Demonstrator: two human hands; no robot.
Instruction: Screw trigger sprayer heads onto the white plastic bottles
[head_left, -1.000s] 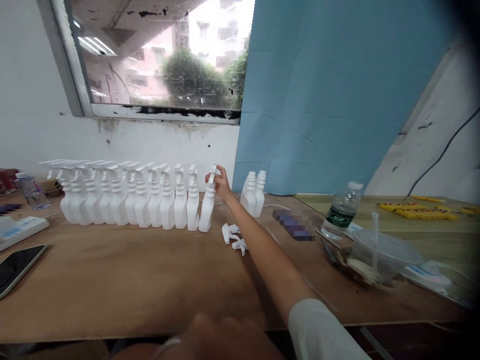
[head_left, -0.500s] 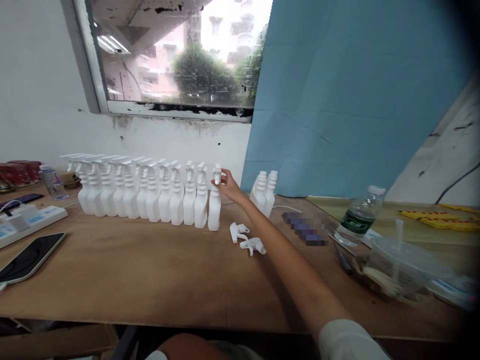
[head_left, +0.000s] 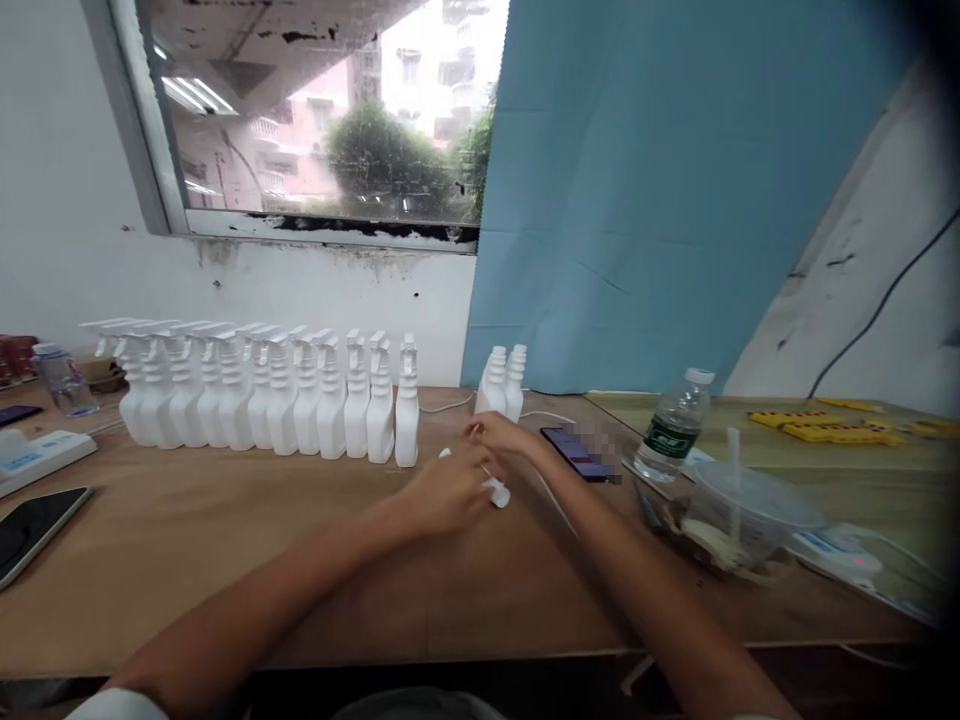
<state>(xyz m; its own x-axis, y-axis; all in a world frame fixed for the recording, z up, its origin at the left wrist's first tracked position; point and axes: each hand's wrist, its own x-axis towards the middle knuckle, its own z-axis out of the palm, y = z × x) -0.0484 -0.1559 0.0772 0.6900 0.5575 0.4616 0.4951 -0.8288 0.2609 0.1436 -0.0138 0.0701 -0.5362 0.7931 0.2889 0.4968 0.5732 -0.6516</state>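
Note:
My left hand (head_left: 450, 490) is closed around a white trigger spray head (head_left: 496, 492) low over the table, and part of that head shows past the fingers. A bit of white plastic (head_left: 445, 453) peeks out behind the hand. Just beyond, my right hand (head_left: 499, 434) has its fingers curled in front of two white bottles without spray heads (head_left: 514, 378). What its fingertips hold, if anything, is hidden. To the left stands a row of white spray bottles (head_left: 331, 405) with trigger heads on; the rightmost spray bottle (head_left: 407, 415) stands slightly apart.
A phone (head_left: 577, 455), a water bottle (head_left: 673, 425) and a lidded plastic bowl with a straw (head_left: 750, 510) are on the right. Another phone (head_left: 41, 525) and a white power strip (head_left: 45, 455) lie at the left. A white cable (head_left: 555, 500) runs beside my right forearm.
My right hand has let go of the rightmost spray bottle's head and come down to the right. My left hand has entered and reached the loose spray heads. The view has shifted right.

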